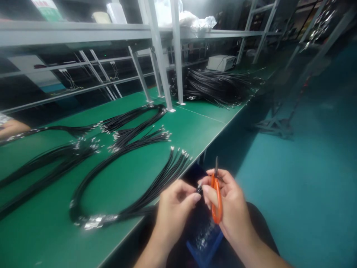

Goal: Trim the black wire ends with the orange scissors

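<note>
My right hand (228,204) is closed around orange-handled snips (216,197), whose blades point up. My left hand (175,203) pinches a small dark piece (199,188), probably a wire end, against the right fingers. Both hands hover just off the front edge of the green bench (195,130), over my lap. A looped bundle of black wires with metal terminals (131,175) lies on the bench just left of my hands.
Several more black wire bundles (83,145) lie across the bench, and a large pile (217,87) sits farther back by a white box (221,62). Grey shelf posts (160,56) rise from the bench. Another person's arm (11,126) rests at far left. A blue tray (206,242) sits below my hands.
</note>
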Demonstrator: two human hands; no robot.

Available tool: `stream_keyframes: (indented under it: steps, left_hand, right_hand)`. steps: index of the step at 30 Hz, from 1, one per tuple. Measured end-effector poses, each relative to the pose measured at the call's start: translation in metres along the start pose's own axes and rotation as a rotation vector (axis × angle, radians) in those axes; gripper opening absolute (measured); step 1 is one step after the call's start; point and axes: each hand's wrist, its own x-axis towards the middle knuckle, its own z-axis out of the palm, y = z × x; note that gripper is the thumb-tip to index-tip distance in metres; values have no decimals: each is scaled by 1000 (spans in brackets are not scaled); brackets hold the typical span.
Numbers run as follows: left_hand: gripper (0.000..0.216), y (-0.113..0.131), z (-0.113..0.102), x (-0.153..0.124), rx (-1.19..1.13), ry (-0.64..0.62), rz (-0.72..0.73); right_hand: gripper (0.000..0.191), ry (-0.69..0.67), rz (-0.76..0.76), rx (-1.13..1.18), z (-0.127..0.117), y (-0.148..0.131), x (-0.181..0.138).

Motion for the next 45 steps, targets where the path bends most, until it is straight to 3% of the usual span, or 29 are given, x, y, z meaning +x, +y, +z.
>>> stream_keyframes:
  steps: [11,17,27,33,45]
  left_hand:
    - [11,2,5,-4,193,66,79]
    - [9,-3,1,-4,188,13,101]
    - [10,-11,-3,-4,-222,-50,17]
    - [15,2,0,-1,-253,64,36]
    - [12,5,-8,3,-612,-74,-40]
  right_hand:
    - [32,73,-48,-6,4,4,3]
    - [30,14,46,155,6,3,3]
    - [25,-17,155,286,17,17,-1]
    - [34,-50,124,257,24,14,-5]
    - [22,-99,118,244,20,15,-3]
